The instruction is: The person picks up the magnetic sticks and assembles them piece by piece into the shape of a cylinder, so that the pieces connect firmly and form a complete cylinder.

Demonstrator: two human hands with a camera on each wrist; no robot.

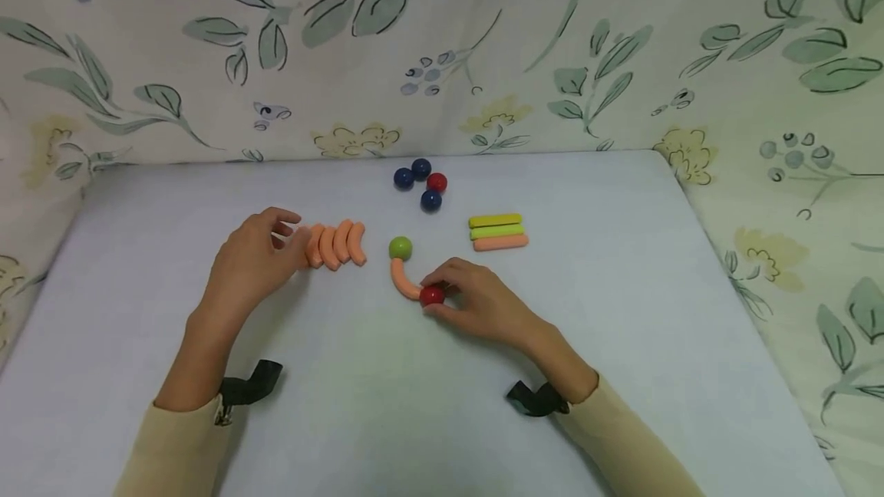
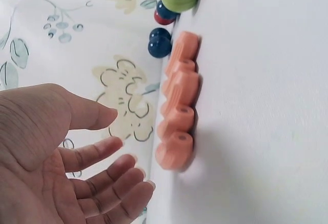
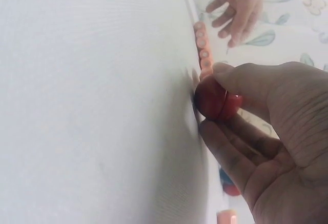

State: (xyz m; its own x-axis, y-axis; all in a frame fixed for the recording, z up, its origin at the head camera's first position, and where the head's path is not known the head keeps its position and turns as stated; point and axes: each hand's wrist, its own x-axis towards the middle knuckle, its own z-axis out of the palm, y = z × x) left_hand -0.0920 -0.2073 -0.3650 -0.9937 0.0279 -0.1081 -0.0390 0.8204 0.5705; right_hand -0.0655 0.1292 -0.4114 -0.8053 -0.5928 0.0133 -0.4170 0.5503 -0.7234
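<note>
My right hand (image 1: 483, 304) pinches a red ball (image 1: 432, 295) between thumb and fingers, low over the white table. The ball sits at the lower end of a curved orange piece (image 1: 404, 279), whose upper end meets a green ball (image 1: 400, 248). In the right wrist view the red ball (image 3: 211, 98) shows a seam line. My left hand (image 1: 252, 255) hovers beside a row of several curved orange pieces (image 1: 338, 242), fingers relaxed. The left wrist view shows that hand (image 2: 77, 157) holding nothing, apart from the orange row (image 2: 179, 101), whose piece ends have holes.
Farther back on the table lie several dark blue balls (image 1: 431, 201) and another red ball (image 1: 437, 182). Right of the green ball are a yellow stick (image 1: 495, 220), a lime stick (image 1: 497, 232) and a straight orange stick (image 1: 500, 242). Flowered cloth (image 1: 483, 44) surrounds the white tabletop (image 1: 621, 267).
</note>
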